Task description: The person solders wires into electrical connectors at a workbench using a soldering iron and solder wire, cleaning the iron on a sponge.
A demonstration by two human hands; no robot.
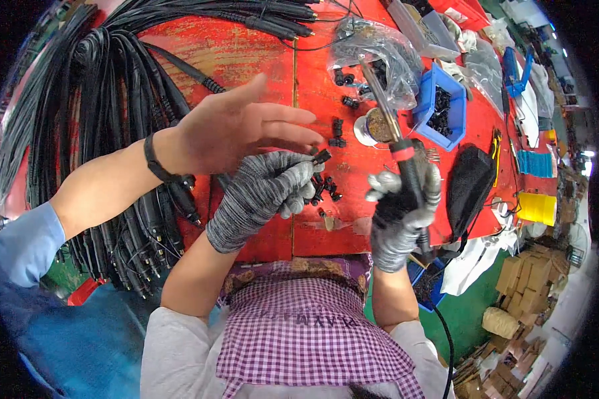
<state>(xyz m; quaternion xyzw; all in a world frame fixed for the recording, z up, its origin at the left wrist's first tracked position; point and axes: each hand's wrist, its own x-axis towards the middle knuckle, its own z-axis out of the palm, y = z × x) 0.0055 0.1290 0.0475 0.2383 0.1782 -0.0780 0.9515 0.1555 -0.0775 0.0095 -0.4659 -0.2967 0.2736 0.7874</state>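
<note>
My left hand (pixel 266 189), in a grey knit glove, pinches a small black connector (pixel 321 157) at its fingertips. Several loose black connector parts (pixel 324 189) lie on the red tabletop just beside those fingers. In my right hand (pixel 406 209), also gloved, the fingers wrap round the handle of a soldering iron (pixel 404 156). Its metal shaft points up and to the left, over the table. Beyond the iron sits a small round tin (pixel 378 126) with brownish contents, partly covered by the shaft. A co-worker's bare hand (pixel 239 126), wearing a black wristband, reaches in from the left above my left hand.
Bundles of black cables (pixel 93 133) cover the table's left side. At the right stand a blue bin (pixel 456 136) of small black parts and a black pouch (pixel 470 186). A clear plastic bag (pixel 396 50) lies behind. The iron's cord (pixel 448 332) hangs down right.
</note>
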